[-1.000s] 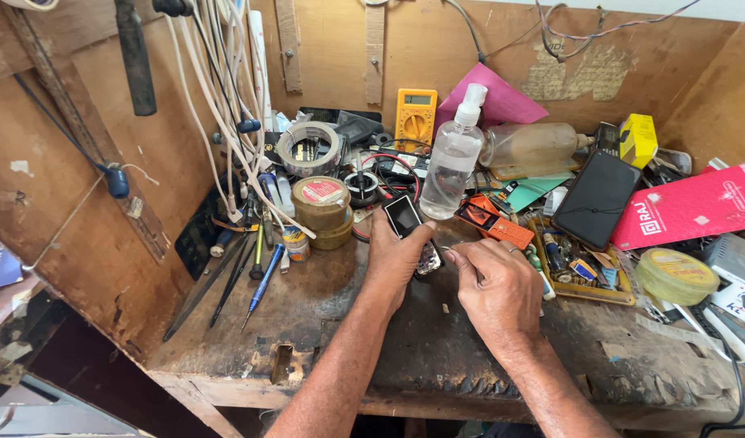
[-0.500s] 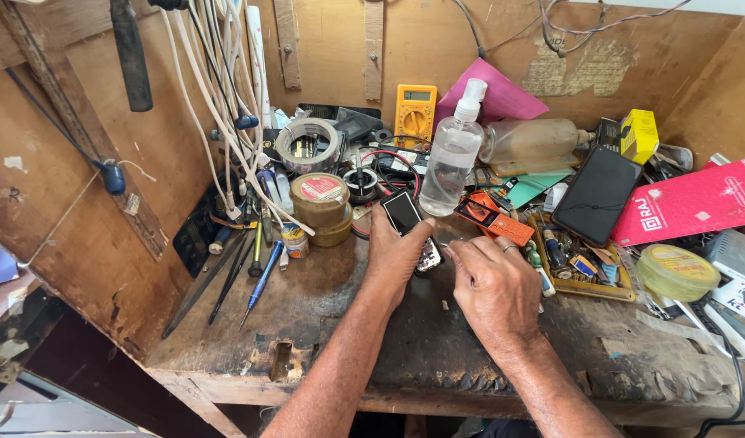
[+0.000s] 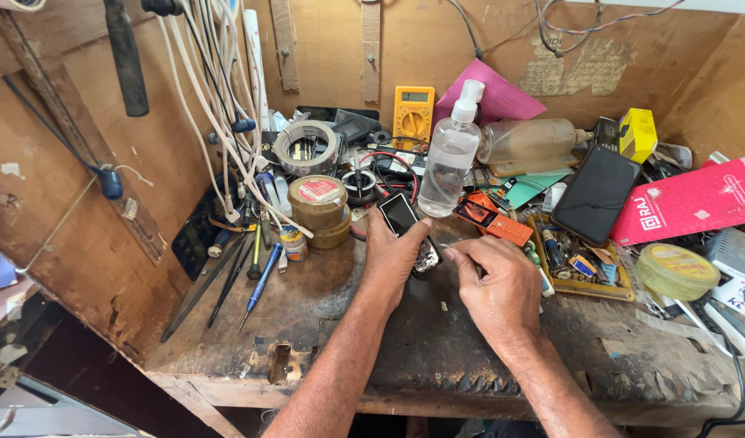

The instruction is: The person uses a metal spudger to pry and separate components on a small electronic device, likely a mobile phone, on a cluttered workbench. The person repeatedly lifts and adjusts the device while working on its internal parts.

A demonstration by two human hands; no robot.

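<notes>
The left hand (image 3: 397, 259) pins a small keypad phone (image 3: 409, 231) flat on the worn bench (image 3: 324, 324), its grip closed over the lower half so the phone cannot slide. At three o'clock from it, the right hand (image 3: 498, 288) pinches a thin tool (image 3: 452, 247), tip aimed at the phone's edge; a spray bottle (image 3: 452, 154) stands at twelve o'clock.

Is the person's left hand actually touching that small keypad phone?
Touching. The head view shows the left hand wrapped around the keypad phone, fingers over its lower half, holding it tilted above the wooden workbench.
</notes>
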